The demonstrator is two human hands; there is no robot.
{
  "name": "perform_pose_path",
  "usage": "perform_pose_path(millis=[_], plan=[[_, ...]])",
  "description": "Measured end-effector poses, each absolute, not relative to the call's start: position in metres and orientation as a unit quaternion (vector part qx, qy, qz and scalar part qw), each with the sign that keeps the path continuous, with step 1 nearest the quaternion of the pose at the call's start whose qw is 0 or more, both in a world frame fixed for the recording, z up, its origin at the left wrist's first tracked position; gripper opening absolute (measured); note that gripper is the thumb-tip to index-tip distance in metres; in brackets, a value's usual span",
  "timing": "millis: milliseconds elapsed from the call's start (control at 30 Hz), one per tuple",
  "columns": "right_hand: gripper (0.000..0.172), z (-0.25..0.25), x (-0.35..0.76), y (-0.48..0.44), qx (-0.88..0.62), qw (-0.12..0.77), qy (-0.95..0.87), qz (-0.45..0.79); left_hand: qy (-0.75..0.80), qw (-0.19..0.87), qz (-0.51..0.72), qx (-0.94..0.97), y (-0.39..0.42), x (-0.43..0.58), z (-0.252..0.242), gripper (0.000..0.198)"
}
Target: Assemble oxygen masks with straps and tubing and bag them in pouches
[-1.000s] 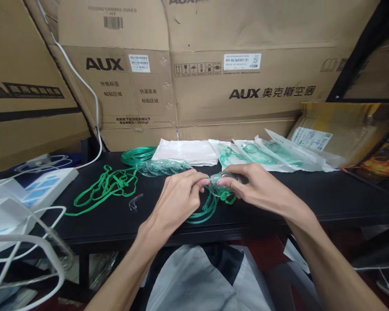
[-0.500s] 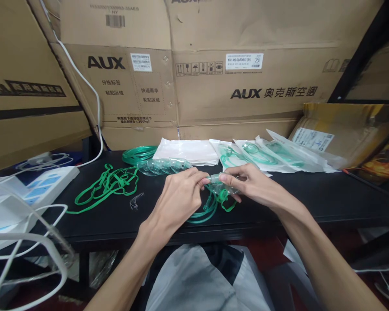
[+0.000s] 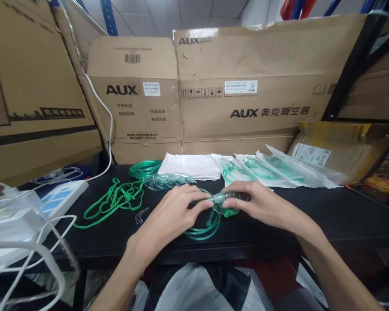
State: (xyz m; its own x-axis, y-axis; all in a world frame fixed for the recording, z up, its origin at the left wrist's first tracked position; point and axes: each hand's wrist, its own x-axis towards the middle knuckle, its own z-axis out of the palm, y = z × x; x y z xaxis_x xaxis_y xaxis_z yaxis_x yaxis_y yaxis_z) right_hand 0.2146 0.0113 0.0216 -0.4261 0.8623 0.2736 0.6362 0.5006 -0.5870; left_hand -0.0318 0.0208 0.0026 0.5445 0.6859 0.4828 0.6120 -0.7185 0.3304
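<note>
Clear plastic shows between your fingertips: an oxygen mask [image 3: 228, 200] held just above the black tabletop [image 3: 327, 211], near the middle of its front edge. Your left hand [image 3: 173, 211] is closed in a pinch on the mask's small tube connector end, thumb and fingers meeting at its tip, while your right hand [image 3: 262, 205] is wrapped over the mask body from the other side, fingers curled around it. A green elastic strap loops under the mask, and a coil of pale green oxygen tubing [image 3: 202, 226] lies on the tabletop directly beneath your hands, touching or nearly touching the mask; you cannot tell from here whether it is joined to the connector. Toward the left edge lies a loose tangle of green elastic straps [image 3: 112, 201], with a small clear clip [image 3: 141, 214] just beside it. Behind your left hand, nearer the back edge, a nested stack of clear masks [image 3: 168, 180] lies on its side against another coil of green tubing [image 3: 145, 167]. Along the back edge sit flat white bags [image 3: 189, 166] and a fanned row of sealed mask packets [image 3: 272, 170] running toward the right. A white power strip [image 3: 56, 201] rests past the left edge, and AUX cardboard boxes [image 3: 246, 99] stand behind the tabletop.
</note>
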Motion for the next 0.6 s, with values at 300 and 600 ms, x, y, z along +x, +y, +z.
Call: perform_pose_path(millis=[300, 600], plan=[[0.038, -0.018, 0.227, 0.022, -0.356, 0.283, -0.89, 0.023, 0.431, 0.055, 0.235, 0.87, 0.001, -0.077, -0.012, 0.03], [0.021, -0.061, 0.205, -0.061, -0.421, 0.427, -0.77, 0.218, 0.399, 0.042, 0.22, 0.889, -0.029, -0.063, -0.044, 0.026]])
